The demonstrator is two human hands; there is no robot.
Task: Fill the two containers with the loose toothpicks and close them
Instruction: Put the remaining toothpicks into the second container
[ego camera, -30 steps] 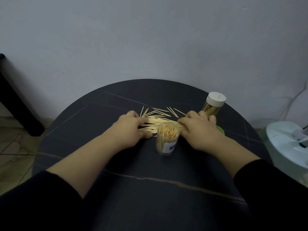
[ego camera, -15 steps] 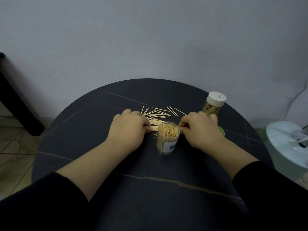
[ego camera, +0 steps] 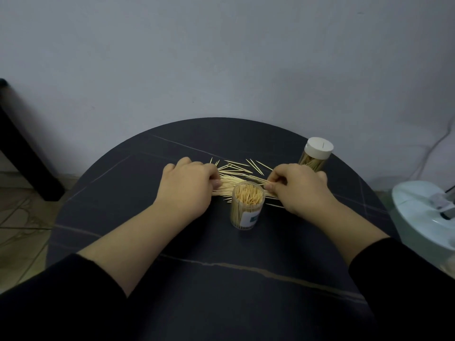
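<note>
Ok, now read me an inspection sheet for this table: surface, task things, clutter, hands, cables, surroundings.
Surface: round dark table, pale veins.
Job's things: open container upright, packed with toothpicks; capped container behind the right hand; loose toothpicks scattered beyond.
Clutter: nothing seen.
Hands: left hand and right hand grip opposite ends of a toothpick bundle.
Cables: pale cable at far right.
Surroundings: grey wall; white appliance right; dark furniture leg left.

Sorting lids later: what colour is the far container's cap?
The cap is white, with a thin dark slit; head view.
</note>
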